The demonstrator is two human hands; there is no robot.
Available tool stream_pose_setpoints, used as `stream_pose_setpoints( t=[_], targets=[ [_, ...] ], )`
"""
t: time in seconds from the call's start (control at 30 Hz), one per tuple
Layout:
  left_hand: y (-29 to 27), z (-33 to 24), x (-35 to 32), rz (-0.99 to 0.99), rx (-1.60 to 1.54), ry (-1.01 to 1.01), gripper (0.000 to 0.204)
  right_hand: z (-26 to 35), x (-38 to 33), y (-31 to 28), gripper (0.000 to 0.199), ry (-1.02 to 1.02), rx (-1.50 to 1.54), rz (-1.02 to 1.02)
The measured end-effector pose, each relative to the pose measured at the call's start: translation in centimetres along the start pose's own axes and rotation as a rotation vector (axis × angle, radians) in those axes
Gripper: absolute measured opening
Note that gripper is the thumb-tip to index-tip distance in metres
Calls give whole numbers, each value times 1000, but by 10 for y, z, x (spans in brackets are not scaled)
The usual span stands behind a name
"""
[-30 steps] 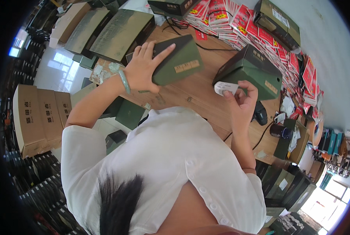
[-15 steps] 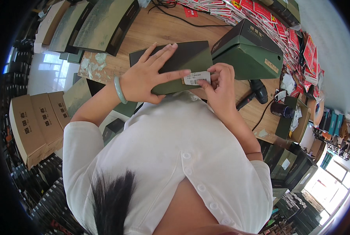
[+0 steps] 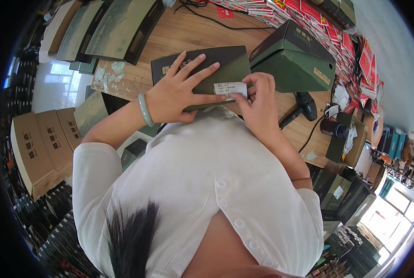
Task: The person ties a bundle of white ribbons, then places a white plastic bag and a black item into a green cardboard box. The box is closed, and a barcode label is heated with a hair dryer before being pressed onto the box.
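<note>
A dark green and black box (image 3: 232, 65) lies before me at the near edge of the table. My left hand (image 3: 172, 95), with a pale green bangle (image 3: 145, 110) at its wrist, rests on the box with fingers spread. Its index finger reaches to the lower edge of a white printed label (image 3: 226, 86) on the box's near right part. At the label's right end, my right hand (image 3: 262, 97) has its thumb on the label and its other fingers curled. Whether the label's whole back touches the box, I cannot tell.
Beside the box, to the right, stands another green and black box (image 3: 292, 69). A black hair dryer (image 3: 304, 107) lies below it on the wooden table (image 3: 193, 28). Red and white packets (image 3: 309, 23) line the far right edge. Several boxes (image 3: 121, 30) stand far left, brown cartons (image 3: 44, 143) lower left.
My left index finger has shifted down to the label's lower edge, baring more of the label. The left hand's other fingers have spread wider. The label sits slightly further left and flatter.
</note>
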State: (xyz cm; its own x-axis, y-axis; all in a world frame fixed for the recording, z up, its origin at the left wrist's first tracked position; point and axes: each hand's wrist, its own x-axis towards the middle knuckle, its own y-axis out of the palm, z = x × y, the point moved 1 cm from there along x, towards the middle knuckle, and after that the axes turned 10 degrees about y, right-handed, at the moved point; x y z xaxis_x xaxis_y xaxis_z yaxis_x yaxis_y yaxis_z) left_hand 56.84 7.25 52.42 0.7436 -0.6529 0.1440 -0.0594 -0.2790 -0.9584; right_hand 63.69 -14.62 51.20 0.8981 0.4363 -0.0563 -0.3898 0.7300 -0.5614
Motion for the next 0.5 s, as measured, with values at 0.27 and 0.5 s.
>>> stream_pose_setpoints(
  t=[0.27,0.5],
  targets=[
    [9,-11,3,69,147,-46,78,6,6,-3,29,-41,-42,40],
    [14,-14,4,27,208,-62,79,13,14,-8,18,-60,-130,72]
  ],
)
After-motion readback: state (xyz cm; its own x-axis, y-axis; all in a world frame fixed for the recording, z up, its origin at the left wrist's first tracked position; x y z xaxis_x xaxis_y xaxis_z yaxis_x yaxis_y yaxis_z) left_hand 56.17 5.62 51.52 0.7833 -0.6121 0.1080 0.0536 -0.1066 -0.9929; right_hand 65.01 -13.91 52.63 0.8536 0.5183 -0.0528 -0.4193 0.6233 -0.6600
